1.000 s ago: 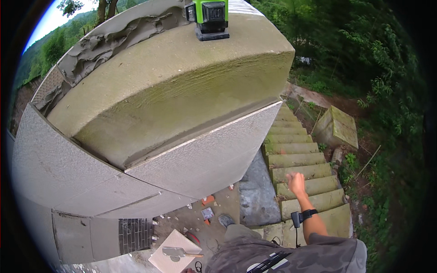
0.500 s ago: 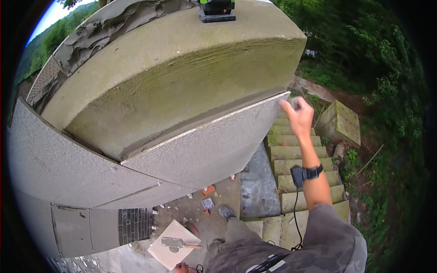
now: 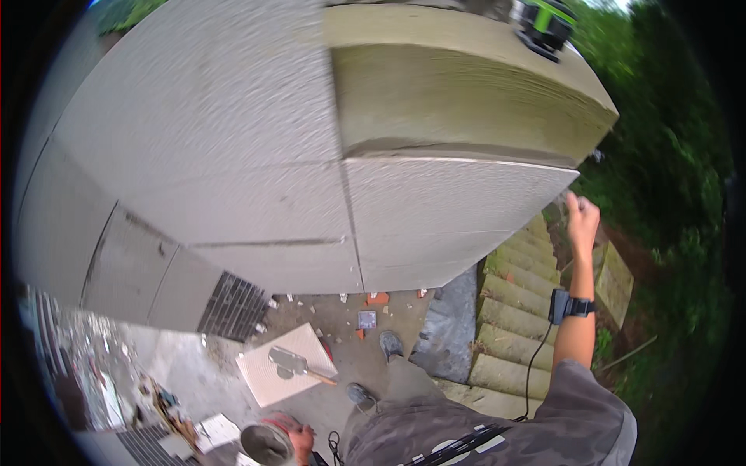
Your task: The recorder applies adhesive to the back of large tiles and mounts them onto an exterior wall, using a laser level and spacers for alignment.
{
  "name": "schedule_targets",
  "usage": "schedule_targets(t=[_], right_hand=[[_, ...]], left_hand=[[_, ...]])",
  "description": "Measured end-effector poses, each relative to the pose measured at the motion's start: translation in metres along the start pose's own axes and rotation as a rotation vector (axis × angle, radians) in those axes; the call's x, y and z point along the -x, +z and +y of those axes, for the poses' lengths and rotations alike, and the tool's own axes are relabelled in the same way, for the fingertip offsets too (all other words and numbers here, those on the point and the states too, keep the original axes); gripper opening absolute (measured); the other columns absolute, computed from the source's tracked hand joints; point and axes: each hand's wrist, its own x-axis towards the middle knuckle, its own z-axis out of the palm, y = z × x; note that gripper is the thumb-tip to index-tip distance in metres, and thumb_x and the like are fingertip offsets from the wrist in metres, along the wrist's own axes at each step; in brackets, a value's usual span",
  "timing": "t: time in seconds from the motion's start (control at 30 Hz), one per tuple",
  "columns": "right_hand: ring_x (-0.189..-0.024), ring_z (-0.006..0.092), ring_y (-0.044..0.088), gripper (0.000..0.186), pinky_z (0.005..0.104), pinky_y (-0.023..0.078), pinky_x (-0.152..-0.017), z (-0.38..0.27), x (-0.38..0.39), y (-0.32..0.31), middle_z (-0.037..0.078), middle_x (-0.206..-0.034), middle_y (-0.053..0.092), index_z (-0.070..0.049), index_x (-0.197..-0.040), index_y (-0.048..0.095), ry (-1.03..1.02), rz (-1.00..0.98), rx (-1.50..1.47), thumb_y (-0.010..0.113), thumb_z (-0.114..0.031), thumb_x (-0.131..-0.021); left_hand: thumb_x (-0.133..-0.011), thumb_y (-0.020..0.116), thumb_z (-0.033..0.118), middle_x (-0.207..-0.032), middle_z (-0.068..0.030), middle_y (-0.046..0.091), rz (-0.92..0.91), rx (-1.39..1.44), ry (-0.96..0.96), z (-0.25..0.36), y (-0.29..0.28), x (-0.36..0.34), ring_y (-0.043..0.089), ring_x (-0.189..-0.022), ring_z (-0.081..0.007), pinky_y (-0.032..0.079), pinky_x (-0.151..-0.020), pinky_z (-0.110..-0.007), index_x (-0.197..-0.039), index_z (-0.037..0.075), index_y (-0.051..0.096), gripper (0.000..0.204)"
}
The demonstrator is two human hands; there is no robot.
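My right hand point(image 3: 583, 210) is raised just off the right edge of a grey textured panel point(image 3: 454, 217), with curled fingers and thumb up; whether it touches the edge is unclear. A strapped device point(image 3: 572, 307) with a cable is on that wrist. My left hand point(image 3: 301, 439) is low, closed at the side of a round container point(image 3: 264, 446) with grey material inside and red at its rim. A trowel point(image 3: 289, 361) lies on a light tile point(image 3: 256, 377) on the ground. A green-and-black laser level point(image 3: 544, 27) stands on the curved concrete ledge point(image 3: 458, 23) above the panels.
Mossy concrete steps point(image 3: 505, 311) descend beside me to the right, by a grey slab point(image 3: 443, 338), a square concrete block point(image 3: 614, 276) and dense greenery. Tile scraps and orange brick pieces point(image 3: 377, 297) litter the ground. More debris point(image 3: 109, 365) lies at the lower left.
The view has swung, bringing more panels and debris into sight at left. My right hand has risen toward the panel's right edge; my left hand and container have come into view.
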Motion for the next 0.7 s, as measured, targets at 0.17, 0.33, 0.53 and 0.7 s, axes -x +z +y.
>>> schedule_targets(t=[0.17, 0.33, 0.53, 0.7], right_hand=[[-0.092, 0.0453, 0.067, 0.022, 0.0516, 0.055, -0.08, 0.101, 0.172, 0.05, 0.028, -0.091, 0.069, 0.004, -0.088, 0.066, -0.012, -0.385, 0.634, 0.067, -0.018, -0.084], [-0.101, 0.042, 0.069, 0.028, 0.0475, 0.055, -0.09, 0.15, 0.383, 0.048, 0.027, -0.104, 0.071, 0.002, -0.094, 0.071, 0.264, -1.327, 0.936, 0.067, -0.021, -0.08], [-0.082, 0.0335, 0.075, 0.039, 0.0439, 0.059, -0.081, 0.04, 0.467, 0.001, 0.021, -0.082, 0.074, 0.005, -0.082, 0.075, 0.419, -1.098, 0.759, 0.071, -0.034, -0.082], [-0.089, 0.0419, 0.071, 0.041, 0.048, 0.057, -0.082, -0.004, 0.459, 0.035, 0.026, -0.088, 0.072, 0.003, -0.085, 0.075, 0.285, -1.297, 0.633, 0.07, -0.037, -0.083]], left_hand=[[-0.093, 0.058, 0.012, -0.071, -0.0104, 0.066, 0.117, 0.41, -0.17, -0.044, 0.003, 0.032, 0.064, -0.059, -0.0177, 0.051, -0.052, -0.031, -0.086, -0.009, 0.064, 0.023], [-0.094, 0.056, 0.015, -0.073, -0.0137, 0.068, 0.039, 0.51, -0.312, -0.15, 0.015, 0.083, 0.065, -0.059, -0.021, 0.052, -0.052, -0.036, -0.081, -0.007, 0.066, 0.028], [-0.094, 0.056, 0.018, -0.071, -0.0178, 0.069, 0.137, 0.279, -0.652, -0.225, 0.023, 0.122, 0.067, -0.058, -0.0275, 0.054, -0.051, -0.041, -0.078, -0.005, 0.066, 0.029], [-0.096, 0.055, 0.022, -0.07, -0.0176, 0.069, 0.134, 0.094, -0.6, -0.216, 0.008, 0.093, 0.066, -0.058, -0.0275, 0.054, -0.055, -0.043, -0.076, -0.006, 0.066, 0.036]])
